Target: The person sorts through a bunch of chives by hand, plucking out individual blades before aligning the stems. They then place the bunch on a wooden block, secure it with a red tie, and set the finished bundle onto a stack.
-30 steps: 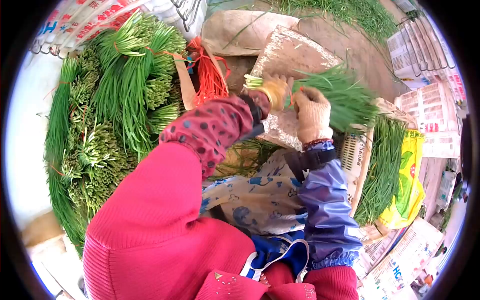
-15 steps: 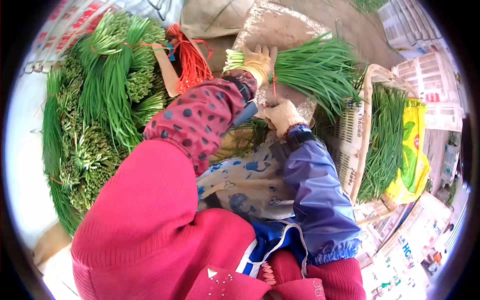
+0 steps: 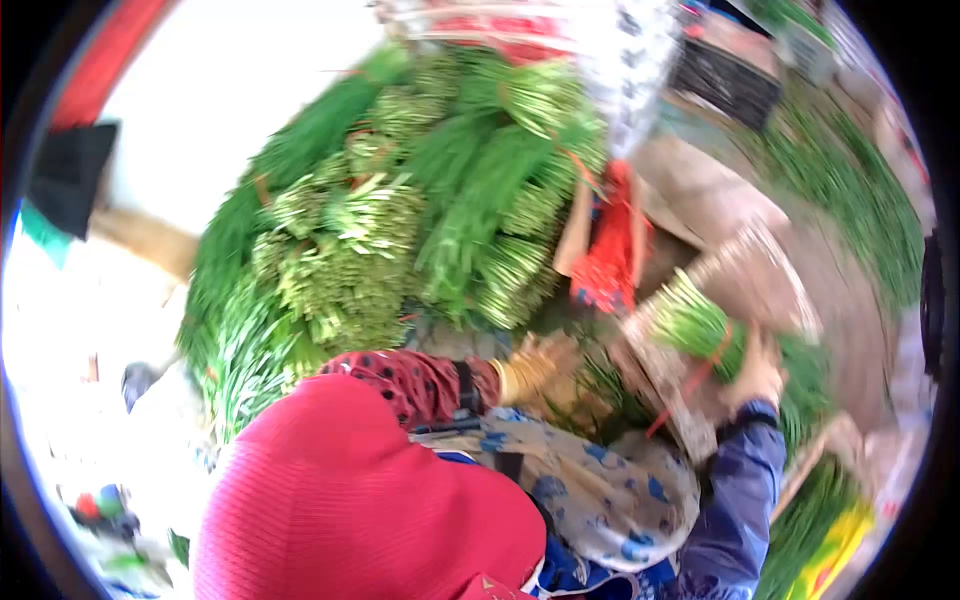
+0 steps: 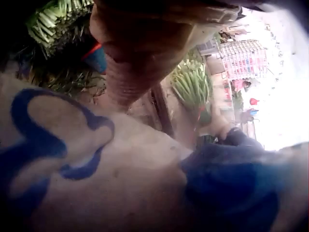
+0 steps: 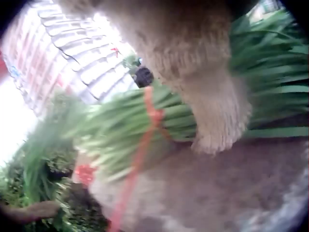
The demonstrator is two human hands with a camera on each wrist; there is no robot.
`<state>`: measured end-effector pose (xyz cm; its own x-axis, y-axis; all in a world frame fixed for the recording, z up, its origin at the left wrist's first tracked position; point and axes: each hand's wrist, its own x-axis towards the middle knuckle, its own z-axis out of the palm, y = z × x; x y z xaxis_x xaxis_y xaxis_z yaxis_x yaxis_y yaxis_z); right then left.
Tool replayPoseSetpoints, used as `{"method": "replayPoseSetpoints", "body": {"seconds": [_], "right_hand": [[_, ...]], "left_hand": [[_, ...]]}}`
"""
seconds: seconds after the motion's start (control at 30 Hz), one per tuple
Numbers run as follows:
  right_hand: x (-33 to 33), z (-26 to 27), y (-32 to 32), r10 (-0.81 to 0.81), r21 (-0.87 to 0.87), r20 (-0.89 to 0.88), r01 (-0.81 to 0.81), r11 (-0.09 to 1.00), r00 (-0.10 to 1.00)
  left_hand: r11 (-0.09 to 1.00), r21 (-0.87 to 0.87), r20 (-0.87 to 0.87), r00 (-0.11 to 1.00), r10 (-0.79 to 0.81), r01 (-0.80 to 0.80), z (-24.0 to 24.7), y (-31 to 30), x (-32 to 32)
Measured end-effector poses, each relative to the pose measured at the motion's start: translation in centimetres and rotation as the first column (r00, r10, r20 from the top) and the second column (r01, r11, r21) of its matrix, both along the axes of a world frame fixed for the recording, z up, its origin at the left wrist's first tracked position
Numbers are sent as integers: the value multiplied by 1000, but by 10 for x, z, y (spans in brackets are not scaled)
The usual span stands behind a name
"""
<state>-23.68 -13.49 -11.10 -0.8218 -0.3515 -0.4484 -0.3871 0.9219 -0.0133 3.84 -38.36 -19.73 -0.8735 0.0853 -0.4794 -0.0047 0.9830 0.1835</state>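
A bundle of green stalks (image 3: 690, 318), tied with a red strip (image 5: 155, 117), lies on the worn board (image 3: 765, 270). My gloved right hand (image 3: 757, 372) grips it just beyond the tie; in the right wrist view the glove (image 5: 212, 106) curls over the stalks, whose pale ends point away from the leafy side. My left hand (image 3: 540, 362), in a yellowish glove, is off the bundle, over the patterned apron's edge, its fingers loosely extended and holding nothing visible. The left wrist view shows that glove (image 4: 140, 53) close up and blurred.
A big pile of tied bundles (image 3: 350, 250) stands on the left. Red strips (image 3: 612, 240) hang between pile and board. A basket rim (image 3: 815, 450) with loose greens and a yellow bag (image 3: 840, 550) are at lower right. Loose greens (image 3: 850, 170) lie on the floor at upper right.
The head view has swung left. My left hand has let go of the bundle and moved away toward the pile side. My right hand has moved up from the board's near edge and taken the bundle.
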Motion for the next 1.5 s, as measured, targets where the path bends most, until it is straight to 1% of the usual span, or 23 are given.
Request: {"method": "replayPoseSetpoints", "body": {"seconds": [0.03,0.17,0.27,0.33,0.37,0.5,0.53,0.63,0.67,0.7,0.77,0.8,0.87,0.9,0.93,1.13,1.2,1.27,1.3,1.4,1.43,1.47,1.5], "right_hand": [[-7,-10,4,-20,99,-2,20,995,1000],[-13,-62,33,16,6,-169,-15,1000,986],[10,-39,29,72,-27,-139,-77,997,988],[26,-28,25,86,-36,-160,-93,995,983],[35,-18,21,92,-34,-182,-100,994,979],[66,36,-11,157,-70,-255,-180,981,954],[70,42,-18,187,-133,-330,-242,961,925],[82,69,-42,341,-189,-524,-497,847,781],[87,78,-51,395,-162,-554,-561,812,732],[92,88,-61,448,-131,-582,-622,772,679],[102,107,-78,544,-61,-623,-728,683,562],[122,124,-96,576,-44,-681,-810,584,452],[141,143,-112,622,-26,-682,-863,505,385],[146,149,-117,645,-16,-677,-884,467,353],[146,149,-123,644,32,-706,-895,444,295],[179,208,-181,793,308,-591,-866,394,150],[174,226,-183,719,281,-683,-861,423,130],[134,230,-181,567,195,-819,-886,421,89],[146,235,-170,380,-44,-909,-946,322,171],[134,188,-142,21,-420,-859,-728,543,511],[134,167,-133,24,-517,-764,-633,576,645],[135,133,-126,-16,-763,-467,-394,512,884],[140,102,-114,87,-644,-381,-331,689,921]], "left_hand": [[998,68,1,1000,3,-3,0,2,4],[982,185,-111,994,-23,43,1,6,-12],[958,283,-222,975,8,56,43,29,-45],[935,278,-496,867,-58,222,33,49,-58],[904,379,-519,854,31,198,20,68,-65],[919,339,-574,818,33,201,96,74,-51],[962,202,-847,526,78,182,88,81,-52],[995,78,-967,246,61,60,121,71,-57],[622,707,-704,421,572,336,126,70,-61],[-147,839,-209,561,801,523,132,70,-65],[370,912,-408,442,799,175,149,20,-53],[387,920,-388,275,880,61,127,19,-76],[294,941,-310,-77,948,-169,80,16,-121],[578,719,-363,502,785,-384,122,-19,-83],[869,465,-272,908,319,-167,167,-55,-43],[676,736,-562,579,591,24,120,-71,-30],[562,811,-364,613,702,-162,191,-91,29],[542,833,-432,483,762,-111,207,-114,43],[530,831,-425,425,799,-166,218,-128,56],[511,859,-497,183,848,-38,240,-179,92],[492,868,-484,116,867,-63,252,-197,112],[460,886,-458,41,888,-54,269,-209,137],[426,904,-428,-35,903,-44,288,-218,165]]}}
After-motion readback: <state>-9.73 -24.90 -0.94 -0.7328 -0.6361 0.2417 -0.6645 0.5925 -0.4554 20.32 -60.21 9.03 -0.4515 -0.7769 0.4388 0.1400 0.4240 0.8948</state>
